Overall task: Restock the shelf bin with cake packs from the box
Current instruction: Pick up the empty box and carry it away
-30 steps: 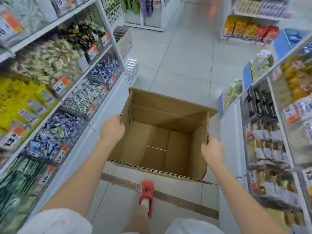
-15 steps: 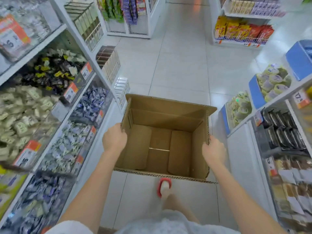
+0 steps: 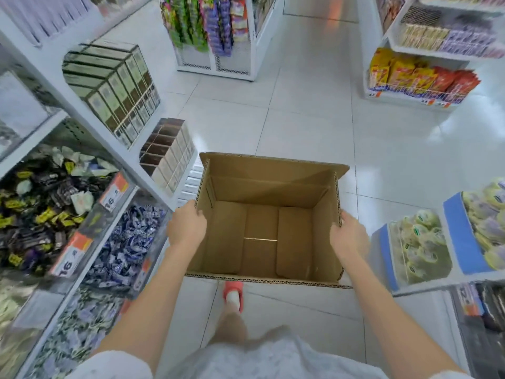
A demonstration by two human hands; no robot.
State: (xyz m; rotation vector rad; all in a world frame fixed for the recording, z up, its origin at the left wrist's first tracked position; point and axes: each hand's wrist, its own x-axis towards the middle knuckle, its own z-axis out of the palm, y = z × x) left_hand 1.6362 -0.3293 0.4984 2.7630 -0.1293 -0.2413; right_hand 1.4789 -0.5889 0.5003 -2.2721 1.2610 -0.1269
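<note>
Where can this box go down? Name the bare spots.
Bare floor tiles lie ahead of the cardboard box, between the left shelving and the right snack shelf. The side bins are crowded. Left hand and right hand grip its walls.

A shop aisle with a floor (image 3: 306, 110) of large pale glossy tiles that reflects the light. White shelf racks (image 3: 90, 124) stand on the left, with clear bins of wrapped sweets. On the right, white shelves (image 3: 426, 280) carry blue trays. Far ahead, a white gondola (image 3: 218, 61) holds hanging packets.
</note>
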